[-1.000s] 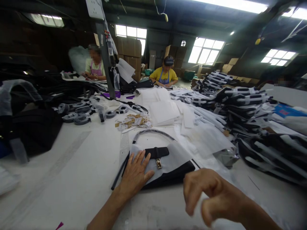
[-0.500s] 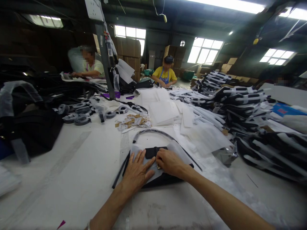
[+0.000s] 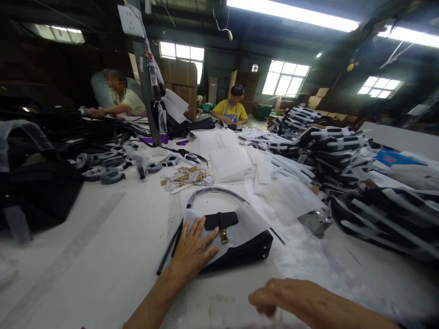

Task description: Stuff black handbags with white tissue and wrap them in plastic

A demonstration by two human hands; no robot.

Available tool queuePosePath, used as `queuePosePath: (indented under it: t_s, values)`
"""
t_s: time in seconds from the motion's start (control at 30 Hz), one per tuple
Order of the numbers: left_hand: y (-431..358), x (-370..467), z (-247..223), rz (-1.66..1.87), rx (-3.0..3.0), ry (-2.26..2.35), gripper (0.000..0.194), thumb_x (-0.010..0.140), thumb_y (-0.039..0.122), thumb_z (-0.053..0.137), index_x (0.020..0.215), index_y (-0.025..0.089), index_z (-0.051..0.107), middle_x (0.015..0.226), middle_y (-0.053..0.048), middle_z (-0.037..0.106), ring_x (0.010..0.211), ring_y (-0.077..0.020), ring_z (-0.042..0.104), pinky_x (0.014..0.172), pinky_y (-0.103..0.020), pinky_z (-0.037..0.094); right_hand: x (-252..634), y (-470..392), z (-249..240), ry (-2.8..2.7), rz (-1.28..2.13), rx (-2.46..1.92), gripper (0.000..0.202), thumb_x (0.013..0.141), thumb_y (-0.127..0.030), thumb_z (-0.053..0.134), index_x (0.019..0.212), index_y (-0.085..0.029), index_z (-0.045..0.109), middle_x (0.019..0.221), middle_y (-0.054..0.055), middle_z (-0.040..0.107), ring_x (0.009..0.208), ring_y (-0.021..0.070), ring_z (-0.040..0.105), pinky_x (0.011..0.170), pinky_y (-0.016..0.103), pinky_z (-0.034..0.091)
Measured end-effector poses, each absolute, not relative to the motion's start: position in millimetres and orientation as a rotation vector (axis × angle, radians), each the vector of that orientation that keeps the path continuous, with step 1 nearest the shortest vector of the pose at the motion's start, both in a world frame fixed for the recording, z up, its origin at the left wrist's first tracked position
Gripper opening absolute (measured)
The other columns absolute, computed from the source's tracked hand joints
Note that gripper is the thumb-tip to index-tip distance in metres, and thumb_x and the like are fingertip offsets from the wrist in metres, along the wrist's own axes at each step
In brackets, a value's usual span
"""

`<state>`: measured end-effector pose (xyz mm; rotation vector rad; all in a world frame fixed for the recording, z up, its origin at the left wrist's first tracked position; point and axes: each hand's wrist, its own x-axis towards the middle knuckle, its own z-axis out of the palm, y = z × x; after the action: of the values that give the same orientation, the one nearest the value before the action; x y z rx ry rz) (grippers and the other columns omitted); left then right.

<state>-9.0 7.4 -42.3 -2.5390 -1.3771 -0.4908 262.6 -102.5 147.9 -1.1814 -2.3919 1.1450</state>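
A black handbag (image 3: 242, 253) lies on the white table in front of me, a translucent white sheet (image 3: 245, 224) over its front. On the sheet rest a black flap strap (image 3: 221, 220) and a gold-coloured metal clasp (image 3: 224, 236), uncovered. The bag's handle (image 3: 216, 192), in clear wrap, arches away from me. My left hand (image 3: 195, 246) is open, spread flat on the sheet at the bag's left side. Near the table's front, apart from the bag, my right hand (image 3: 281, 297) is slightly blurred, its fingers loosely bent and nothing visible in them.
Tags (image 3: 187, 177) and rolled straps (image 3: 113, 167) lie beyond the bag. White sheets (image 3: 229, 162) are stacked centrally. Wrapped black bags (image 3: 387, 219) are piled at the right; another black bag (image 3: 41, 192) stands left. A post (image 3: 147, 82) rises behind. Two co-workers sit across the table.
My right hand has let go of the clasp and drawn back towards me, off the bag. The clasp now shows. My left hand stays on the sheet. The view has shifted slightly.
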Motion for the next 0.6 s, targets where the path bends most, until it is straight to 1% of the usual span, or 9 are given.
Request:
queuePosePath:
  t_s: [0.07, 0.1, 0.17, 0.2, 0.23, 0.3, 0.43, 0.5, 0.6]
  values:
    - [8.2, -10.0, -43.8, -0.482, -2.533, -1.371, 0.051, 0.092, 0.053, 0.052, 0.141, 0.044, 0.043, 0.146, -0.008, 0.048, 0.135, -0.0327, 0.042, 0.108, -0.056, 0.031, 263.2, -96.3, 159.3, -2.344, 1.038, -1.275, 0.008, 0.083, -0.034, 0.072, 0.090, -0.033, 0.076, 0.071, 0.001, 0.071, 0.066, 0.0170, 0.066, 0.063, 0.023, 0.052]
    - [8.4, -10.3, -44.1, -0.475, -2.534, -1.374, 0.052, 0.092, 0.053, 0.052, 0.142, 0.044, 0.043, 0.147, -0.008, 0.048, 0.135, -0.0326, 0.042, 0.108, -0.056, 0.031, 259.2, -89.5, 164.0, -2.288, 0.962, -1.305, 0.010, 0.082, -0.036, 0.072, 0.076, -0.029, 0.075, 0.059, 0.000, 0.066, 0.056, 0.0152, 0.062, 0.054, 0.022, 0.049]
    - [8.5, -10.5, -43.9, -0.458, -2.546, -1.392, 0.051, 0.092, 0.053, 0.052, 0.141, 0.043, 0.044, 0.147, -0.009, 0.047, 0.135, -0.0333, 0.042, 0.108, -0.056, 0.030, 244.7, -67.3, 172.1, -2.186, 0.821, -1.290, 0.014, 0.083, -0.037, 0.070, 0.076, -0.025, 0.074, 0.056, -0.002, 0.063, 0.052, 0.0133, 0.058, 0.051, 0.022, 0.046]
    - [8.6, -10.5, -43.5, -0.445, -2.557, -1.404, 0.051, 0.092, 0.053, 0.051, 0.141, 0.042, 0.044, 0.148, -0.009, 0.046, 0.136, -0.0339, 0.041, 0.109, -0.057, 0.030, 235.8, -52.5, 174.6, -2.177, 0.763, -1.243, 0.013, 0.085, -0.034, 0.068, 0.093, -0.026, 0.075, 0.067, -0.001, 0.068, 0.059, 0.0137, 0.061, 0.057, 0.023, 0.049]
    - [8.8, -10.4, -43.1, -0.429, -2.568, -1.413, 0.051, 0.092, 0.054, 0.051, 0.141, 0.042, 0.044, 0.148, -0.009, 0.046, 0.136, -0.0346, 0.041, 0.108, -0.058, 0.030, 226.8, -35.9, 175.4, -2.214, 0.718, -1.178, 0.029, 0.086, -0.030, 0.066, 0.115, -0.027, 0.069, 0.086, 0.000, 0.073, 0.072, 0.0151, 0.066, 0.069, 0.024, 0.052]
    - [9.7, -10.6, -43.1, -0.401, -2.574, -1.421, 0.052, 0.091, 0.054, 0.051, 0.141, 0.042, 0.045, 0.148, -0.009, 0.046, 0.136, -0.0352, 0.042, 0.107, -0.059, 0.031, 212.1, -1.9, 168.6, -2.413, 0.652, -1.073, 0.061, 0.086, -0.029, 0.066, 0.143, -0.028, 0.046, 0.128, 0.006, 0.063, 0.110, 0.0207, 0.062, 0.096, 0.033, 0.047]
    - [12.4, -13.7, -50.9, -0.451, -2.496, -1.400, 0.062, 0.089, 0.055, 0.053, 0.146, 0.036, 0.037, 0.147, -0.009, 0.049, 0.134, -0.0334, 0.044, 0.107, -0.056, 0.034, 210.1, 44.0, 117.3, -2.763, 0.568, -1.161, 0.075, 0.084, -0.057, 0.064, 0.145, -0.018, 0.045, 0.146, 0.018, 0.048, 0.136, 0.0336, 0.041, 0.113, 0.050, 0.028]
    - [13.4, -16.3, -60.1, -0.521, -2.417, -1.428, 0.073, 0.088, 0.060, 0.052, 0.150, 0.029, 0.032, 0.149, -0.011, 0.046, 0.136, -0.0342, 0.041, 0.108, -0.055, 0.033, 222.8, 48.4, 81.9, -2.771, 0.500, -1.304, 0.086, 0.079, -0.069, 0.061, 0.147, -0.019, 0.042, 0.150, 0.020, 0.040, 0.142, 0.0392, 0.030, 0.115, 0.059, 0.017]
    - [13.9, -19.5, -74.4, -0.578, -2.334, -1.524, 0.085, 0.085, 0.068, 0.049, 0.152, 0.020, 0.028, 0.152, -0.014, 0.040, 0.139, -0.0367, 0.036, 0.109, -0.058, 0.030, 244.5, 38.3, 35.1, -2.683, 0.480, -1.455, 0.087, 0.082, -0.074, 0.051, 0.151, -0.023, 0.035, 0.155, 0.018, 0.033, 0.145, 0.0409, 0.020, 0.115, 0.062, 0.012]
